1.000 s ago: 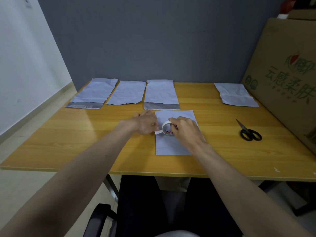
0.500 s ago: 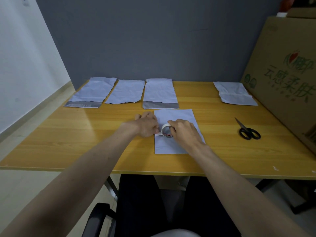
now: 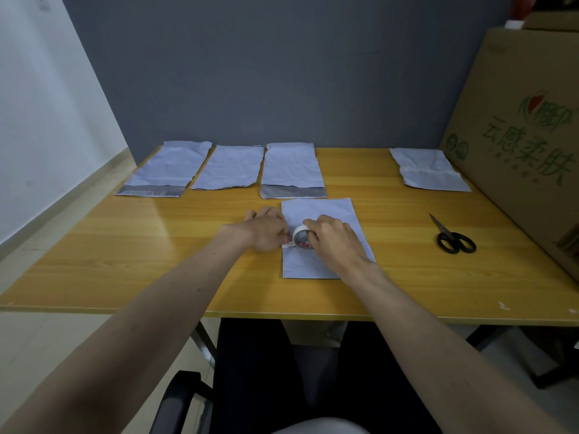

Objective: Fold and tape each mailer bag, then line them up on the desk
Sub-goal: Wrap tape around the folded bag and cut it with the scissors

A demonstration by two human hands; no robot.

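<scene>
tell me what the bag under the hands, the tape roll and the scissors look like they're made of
Mailer bag: likely thin plastic film, pale grey, matte, finely creased. Tape roll: whitish, slightly translucent band, probably plastic tape; core material unclear. Scissors: dull grey blades, seemingly metal, with glossy black handles, probably plastic.

Legible text appears on one item only: the cardboard box (image 3: 517, 145) standing at the right edge of the desk (image 3: 125, 245). Its side panel carries large green Chinese characters reading 云感柔肤. Above them sits a brand logo with a red-and-green leaf mark and further green characters, cut off by the frame edge and not readable. A small round green emblem lies left of the characters. The tape roll (image 3: 302, 238) core shows red print, too small to read.
</scene>
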